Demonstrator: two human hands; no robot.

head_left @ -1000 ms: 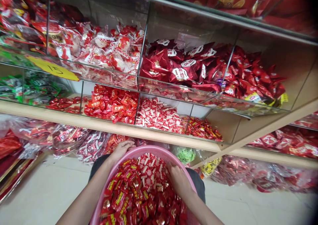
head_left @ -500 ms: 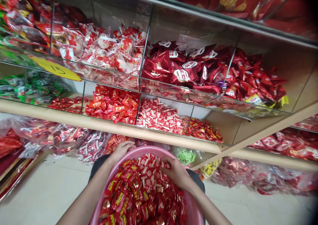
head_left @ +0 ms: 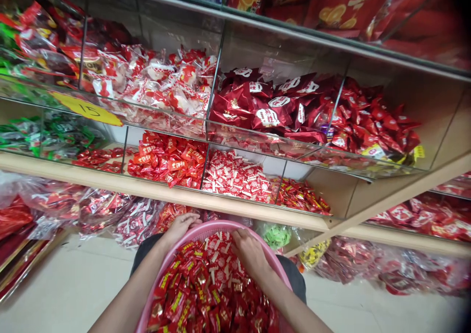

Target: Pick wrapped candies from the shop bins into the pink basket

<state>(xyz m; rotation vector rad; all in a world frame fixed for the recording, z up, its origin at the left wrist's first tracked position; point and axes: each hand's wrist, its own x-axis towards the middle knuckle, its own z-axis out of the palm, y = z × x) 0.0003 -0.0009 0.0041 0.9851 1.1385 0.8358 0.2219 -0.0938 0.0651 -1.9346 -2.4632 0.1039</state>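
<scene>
A pink plastic basket (head_left: pixel 166 263) full of wrapped candies stands between my knees. Red candies with yellow lettering (head_left: pixel 179 298) fill its left and near part, and white-and-red candies (head_left: pixel 221 262) lie at the far side. My left hand (head_left: pixel 183 225) is beside the far left rim, fingers loosely bent and slightly apart, with nothing visible in them. Inside the far right rim, my right hand (head_left: pixel 249 249) is over the white-and-red candies with its fingers curled down. Whatever its fingertips hold, if anything, is hidden by the hand.
Ahead, a wooden shelf edge (head_left: pixel 235 206) runs close past the basket. Glass-fronted bins above hold red candies (head_left: pixel 169 159), white-and-red ones (head_left: pixel 237 176) and dark red packets (head_left: pixel 267 105). A yellow tag (head_left: pixel 86 108) reads 15. Bagged candies (head_left: pixel 138 222) lie on the floor below.
My right hand has moved slightly left and toward the far rim, its fingers now curled lower over the candies. My left hand stays by the rim. The view has shifted slightly.
</scene>
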